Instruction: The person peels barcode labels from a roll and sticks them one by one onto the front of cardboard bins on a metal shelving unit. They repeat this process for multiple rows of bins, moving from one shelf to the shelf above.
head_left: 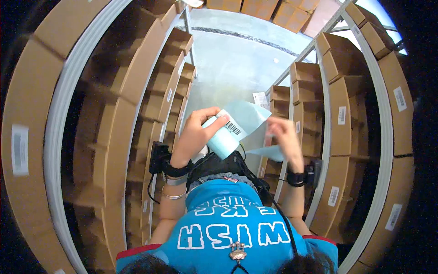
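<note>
My left hand (200,130) is closed around a roll of labels (223,142) on light blue backing, thumb lying on top near a white barcode label (232,127). From the roll a loose strip of the backing (248,115) stretches up and to the right, ending in a pointed corner. Just right of that corner is my right hand (286,137), its curled fingers smeared by motion; I cannot tell whether they grip anything. Below these fingers hangs another light blue piece of backing (269,153).
Shelf racks with cardboard bins stand close on both sides, the left bins (121,137) and right bins (340,114) carrying barcode labels. Grey metal uprights (375,86) frame them. Ahead runs a pale floor aisle (228,59) with a dark line, and cardboard boxes (273,11) at its far end.
</note>
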Demonstrator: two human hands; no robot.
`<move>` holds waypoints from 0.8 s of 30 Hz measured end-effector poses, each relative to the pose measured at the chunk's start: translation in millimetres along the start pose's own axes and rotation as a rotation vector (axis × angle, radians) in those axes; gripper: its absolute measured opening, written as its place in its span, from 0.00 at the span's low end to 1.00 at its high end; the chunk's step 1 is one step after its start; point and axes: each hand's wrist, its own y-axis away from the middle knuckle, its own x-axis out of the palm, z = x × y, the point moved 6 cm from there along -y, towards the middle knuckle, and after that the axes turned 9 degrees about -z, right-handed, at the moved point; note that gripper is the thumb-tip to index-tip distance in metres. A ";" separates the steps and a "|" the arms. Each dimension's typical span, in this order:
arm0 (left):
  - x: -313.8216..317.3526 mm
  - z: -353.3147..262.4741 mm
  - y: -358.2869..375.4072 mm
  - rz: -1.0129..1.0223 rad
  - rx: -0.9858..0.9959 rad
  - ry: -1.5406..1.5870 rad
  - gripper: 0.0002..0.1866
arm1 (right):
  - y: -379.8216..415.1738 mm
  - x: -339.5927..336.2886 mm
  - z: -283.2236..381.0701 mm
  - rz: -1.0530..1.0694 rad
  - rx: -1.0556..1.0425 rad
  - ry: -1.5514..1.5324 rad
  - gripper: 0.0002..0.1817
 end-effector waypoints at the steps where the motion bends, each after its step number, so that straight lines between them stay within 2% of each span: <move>1: 1.9 -2.9 -19.2 0.018 0.022 0.003 0.13 | -10.4 15.1 7.7 0.059 -0.006 -0.154 0.15; 2: 2.4 -4.9 -37.0 0.031 0.030 0.015 0.12 | -21.8 31.2 17.3 0.124 -0.010 -0.307 0.14; 5: 0.6 -2.9 -85.1 0.057 0.033 0.040 0.11 | -66.3 45.0 36.4 -0.106 -0.040 -0.256 0.12; 8: -4.0 7.3 -127.8 0.046 -0.053 0.198 0.13 | -118.1 43.3 52.4 -0.126 -0.048 -0.272 0.10; 9: -3.7 10.2 -140.5 0.045 -0.025 0.228 0.13 | -135.2 37.3 50.0 -0.123 -0.011 -0.184 0.09; 10: 0.2 17.2 -151.9 0.052 -0.054 0.309 0.13 | -151.6 32.7 56.4 -0.142 -0.056 -0.193 0.08; 13: 18.8 28.1 -173.4 0.074 -0.212 0.524 0.11 | -189.5 14.5 87.5 -0.229 -0.150 -0.212 0.06; 14: 24.3 29.1 -181.4 0.108 -0.238 0.534 0.11 | -201.2 2.5 88.9 -0.240 -0.181 -0.130 0.06; 17: 44.1 27.2 -213.0 0.212 -0.309 0.581 0.11 | -241.7 -30.5 94.2 -0.314 -0.098 -0.157 0.06; 18: 49.5 25.4 -222.9 0.226 -0.316 0.572 0.11 | -254.0 -37.1 101.2 -0.311 -0.094 -0.251 0.07; 20: 61.2 18.0 -241.7 0.248 -0.327 0.550 0.11 | -278.2 -62.0 108.6 -0.299 -0.105 -0.168 0.08; 21: 63.6 5.1 -248.3 0.151 -0.300 0.481 0.11 | -290.8 -74.8 108.4 -0.305 -0.102 -0.173 0.07; 24: 93.5 1.4 -276.2 0.314 -0.280 0.465 0.12 | -332.7 -113.3 106.6 -0.266 -0.182 -0.260 0.05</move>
